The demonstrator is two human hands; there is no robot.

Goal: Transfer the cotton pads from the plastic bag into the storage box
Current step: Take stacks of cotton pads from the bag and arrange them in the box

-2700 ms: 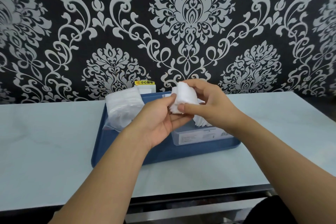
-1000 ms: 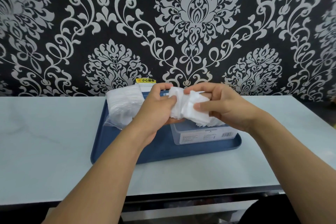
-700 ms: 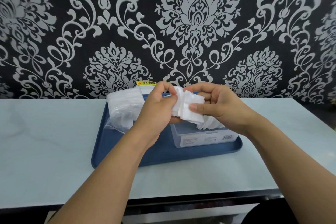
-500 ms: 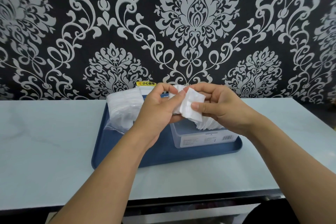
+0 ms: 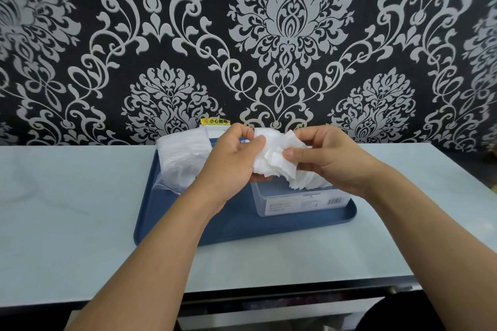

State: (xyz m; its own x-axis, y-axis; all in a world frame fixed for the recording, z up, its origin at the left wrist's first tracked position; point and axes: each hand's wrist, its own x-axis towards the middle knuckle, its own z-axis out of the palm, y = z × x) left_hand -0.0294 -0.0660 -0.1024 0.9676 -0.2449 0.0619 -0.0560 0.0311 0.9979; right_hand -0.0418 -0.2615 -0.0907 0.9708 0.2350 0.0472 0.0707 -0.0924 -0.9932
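Above blue tray (image 5: 242, 226), both hands' fingers (image 5: 291, 154) pinch cotton pads (image 5: 273, 160).

Even bright light, sharp focus, edges bowed.

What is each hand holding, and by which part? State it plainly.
Both hold one bunch of cotton pads above the storage box: the left hand grips its left end, the right hand pinches its right side.

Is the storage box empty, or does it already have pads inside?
Not empty. White pads stick up above the rim of the clear box. How full it is cannot be told.
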